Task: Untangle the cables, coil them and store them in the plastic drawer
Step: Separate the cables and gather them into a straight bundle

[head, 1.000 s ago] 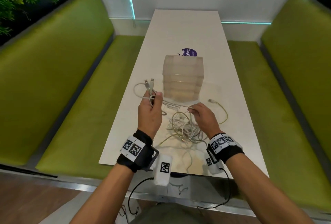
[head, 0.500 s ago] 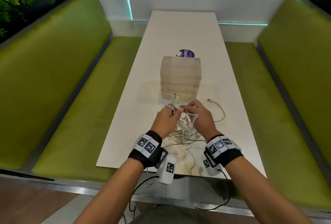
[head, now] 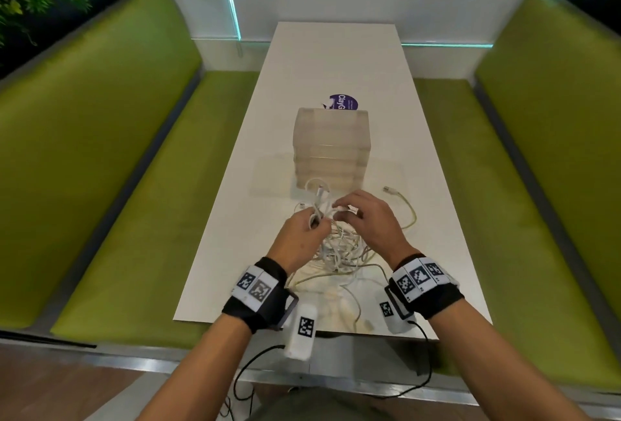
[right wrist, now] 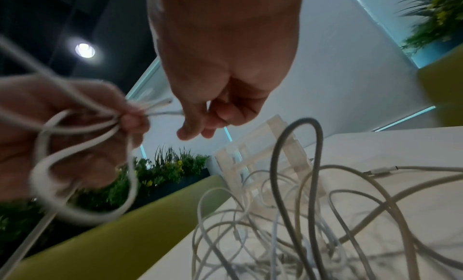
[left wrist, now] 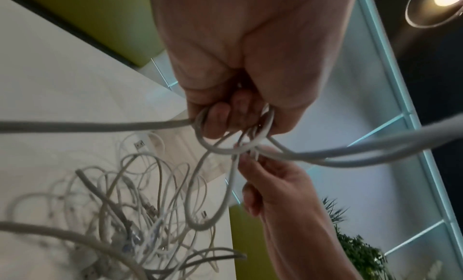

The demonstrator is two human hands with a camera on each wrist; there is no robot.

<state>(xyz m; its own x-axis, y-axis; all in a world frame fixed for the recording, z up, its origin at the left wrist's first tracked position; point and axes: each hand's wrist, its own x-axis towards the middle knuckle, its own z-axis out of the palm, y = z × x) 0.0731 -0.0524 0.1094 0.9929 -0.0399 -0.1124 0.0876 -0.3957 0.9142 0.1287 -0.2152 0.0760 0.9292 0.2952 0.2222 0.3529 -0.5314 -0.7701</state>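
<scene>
Left hand [head: 300, 235] grips looped white cable [left wrist: 225, 145], fingers curled round it. Right hand [head: 368, 219] pinches a cable end [right wrist: 162, 112] just beside it. Both above tangled cables [head: 339, 250] on white table [head: 336, 60], near plastic drawer [head: 331, 148].

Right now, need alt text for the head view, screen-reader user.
Two hands work a white cable above a tangled pile of cables on a white table: the left hand grips a looped bundle, the right hand pinches a cable end. Behind stands a translucent plastic drawer unit, with green benches on both sides.
</scene>
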